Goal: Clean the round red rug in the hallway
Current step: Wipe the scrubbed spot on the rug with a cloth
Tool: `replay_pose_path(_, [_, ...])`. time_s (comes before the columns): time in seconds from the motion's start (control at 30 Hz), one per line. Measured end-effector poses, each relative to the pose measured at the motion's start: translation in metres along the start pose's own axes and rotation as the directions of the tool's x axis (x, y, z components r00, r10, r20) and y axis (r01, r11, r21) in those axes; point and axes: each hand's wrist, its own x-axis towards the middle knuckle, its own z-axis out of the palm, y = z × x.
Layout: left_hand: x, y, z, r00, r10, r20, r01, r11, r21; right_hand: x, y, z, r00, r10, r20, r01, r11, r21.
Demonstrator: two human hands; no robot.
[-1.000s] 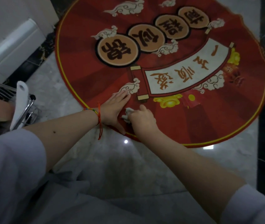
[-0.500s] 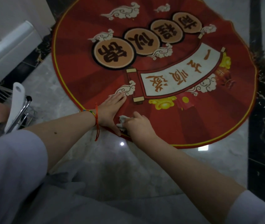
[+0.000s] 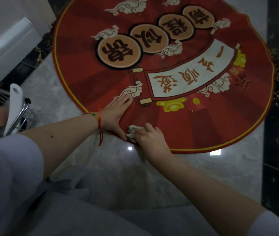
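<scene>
The round red rug [image 3: 87, 53] lies on the grey marble floor, printed with brown character discs, white clouds and a scroll, and edged in yellow. My left hand [image 3: 116, 113] lies flat on its near edge, fingers spread toward a cloud, with a red string bracelet on the wrist. My right hand [image 3: 149, 137] is closed around a crumpled white cloth [image 3: 132, 132] pressed against the rug's near rim, just right of my left thumb.
A metal wire rack [image 3: 18, 114] with a white paper roll [image 3: 13, 106] stands at the left. A white cabinet base [image 3: 11, 45] runs along the upper left. Dark marble strips [image 3: 274, 150] border the floor on the right. My grey-clad knees fill the bottom.
My right hand with the cloth has slid a little toward me along the rug's near edge. The left hand stays flat in place. The view has shifted slightly.
</scene>
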Motion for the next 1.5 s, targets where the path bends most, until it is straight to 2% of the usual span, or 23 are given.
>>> replay_pose_path(0.07, [0.002, 0.002, -0.002, 1.0, -0.005, 0.011, 0.005, 1.0, 0.004, 0.004, 0.008, -0.002, 0.999, -0.016, -0.033, 0.018, 0.998, 0.059])
replay_pose_path(0.1, [0.003, 0.003, -0.004, 1.0, -0.006, 0.018, 0.006, 1.0, 0.006, 0.009, 0.013, -0.01, 1.0, 0.016, 0.012, -0.018, 0.992, 0.125])
replay_pose_path(0.17, [0.005, 0.008, -0.005, 1.0, 0.001, 0.029, -0.001, 1.0, 0.006, 0.017, 0.029, -0.013, 0.985, 0.104, 0.14, -0.123, 0.983, 0.133])
replay_pose_path(0.2, [0.006, 0.01, -0.006, 0.999, 0.009, 0.035, -0.009, 1.0, 0.001, 0.017, 0.032, -0.013, 0.982, 0.119, 0.143, -0.138, 0.983, 0.125])
replay_pose_path(0.27, [0.007, 0.014, -0.006, 0.999, 0.019, 0.046, -0.018, 1.0, -0.02, 0.012, 0.031, -0.012, 0.993, 0.109, 0.036, -0.113, 0.984, 0.14])
replay_pose_path(0.33, [0.006, 0.014, -0.004, 0.999, 0.014, 0.038, -0.013, 0.999, -0.035, 0.01, 0.033, -0.006, 1.0, 0.028, -0.003, -0.028, 0.997, 0.078])
replay_pose_path(0.37, [0.007, 0.014, -0.004, 0.999, 0.016, 0.04, -0.014, 0.999, -0.037, 0.014, 0.031, -0.011, 0.999, 0.012, 0.049, -0.017, 0.994, 0.109])
replay_pose_path(0.4, [0.007, 0.012, -0.003, 0.999, 0.015, 0.043, -0.014, 0.999, -0.034, 0.019, 0.033, -0.019, 0.992, 0.038, 0.119, -0.049, 0.995, 0.089])
replay_pose_path(0.47, [0.008, 0.012, -0.002, 0.999, 0.014, 0.034, -0.013, 1.0, -0.025, 0.024, 0.047, -0.019, 0.981, 0.103, 0.163, -0.111, 0.993, 0.041])
replay_pose_path(0.53, [0.009, 0.012, -0.003, 0.999, 0.023, 0.035, -0.022, 0.999, -0.029, 0.025, 0.045, -0.023, 0.991, 0.128, 0.044, -0.13, 0.989, 0.063])
replay_pose_path(0.63, [0.005, 0.012, -0.003, 0.999, 0.029, 0.027, -0.028, 0.999, -0.038, 0.025, 0.04, -0.022, 0.992, 0.081, 0.093, -0.085, 0.995, 0.042])
replay_pose_path(0.7, [0.006, 0.012, -0.003, 0.999, 0.023, 0.027, -0.022, 0.999, -0.047, 0.031, 0.046, -0.027, 0.975, 0.142, 0.17, -0.142, 0.99, -0.01])
replay_pose_path(0.83, [0.006, 0.012, -0.002, 0.999, 0.036, 0.018, -0.035, 0.998, -0.044, 0.034, 0.046, -0.019, 0.975, 0.205, 0.084, -0.203, 0.979, -0.036])
replay_pose_path(0.93, [0.006, 0.011, -0.003, 0.999, 0.035, 0.017, -0.034, 0.999, -0.042, 0.042, 0.049, -0.03, 0.956, 0.233, 0.176, -0.229, 0.972, -0.045])
replay_pose_path(1.07, [0.006, 0.013, -0.003, 0.999, 0.038, 0.013, -0.037, 0.998, -0.051, 0.038, 0.063, -0.028, 0.947, 0.318, 0.057, -0.315, 0.948, -0.044])
replay_pose_path(1.2, [0.006, 0.012, -0.004, 0.999, 0.029, 0.024, -0.028, 0.998, -0.052, 0.056, 0.065, -0.046, 0.904, 0.339, 0.26, -0.334, 0.94, -0.065])
replay_pose_path(1.33, [0.005, 0.011, 0.0, 1.0, 0.026, 0.013, -0.025, 0.998, -0.063, 0.048, 0.064, -0.037, 0.935, 0.33, 0.13, -0.321, 0.943, -0.082])
replay_pose_path(1.47, [0.001, 0.011, 0.001, 1.0, 0.021, -0.012, -0.022, 0.996, -0.082, 0.065, 0.057, -0.045, 0.887, 0.407, 0.217, -0.398, 0.913, -0.087])
replay_pose_path(1.5, [0.001, 0.011, 0.001, 1.0, 0.017, -0.02, -0.019, 0.996, -0.086, 0.067, 0.051, -0.044, 0.904, 0.382, 0.194, -0.371, 0.924, -0.092])
